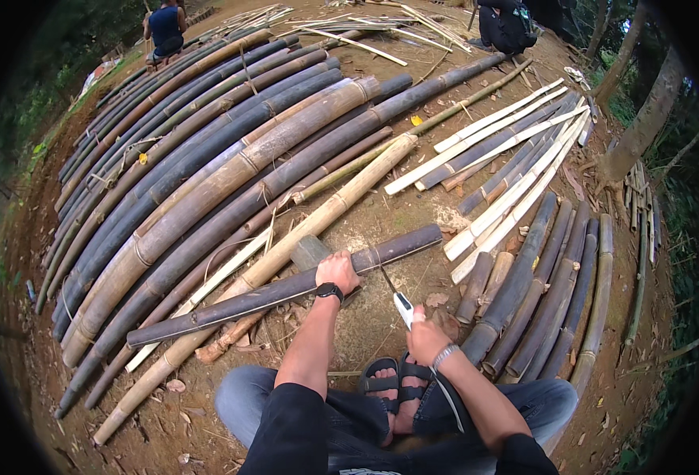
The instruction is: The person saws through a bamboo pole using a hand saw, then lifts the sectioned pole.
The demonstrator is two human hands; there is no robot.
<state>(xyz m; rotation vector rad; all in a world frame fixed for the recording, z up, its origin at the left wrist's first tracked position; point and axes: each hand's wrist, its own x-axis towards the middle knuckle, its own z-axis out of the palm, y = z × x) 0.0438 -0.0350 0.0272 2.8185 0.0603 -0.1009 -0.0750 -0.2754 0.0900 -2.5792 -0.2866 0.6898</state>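
My left hand [338,271] is closed over a dark bamboo pole [246,299], which lies slantwise in front of me. Under the pole, beside that hand, shows a short grey block [310,252]. A hand saw [402,307] with a white handle is gripped in my right hand [428,340]. Its thin dark blade meets the pole to the right of my left hand, near a joint. A long pale bamboo pole [335,210] runs beneath the dark one. Below my right wrist, a dark curved strip with a pale edge [451,398] is partly hidden by my forearm.
Many long bamboo poles [199,182] lie side by side at left. Shorter dark pieces [516,301] are at right, with split pale strips [516,202] beyond. Two people, one in a blue top [165,25] and one in dark clothes [501,24], are at the back.
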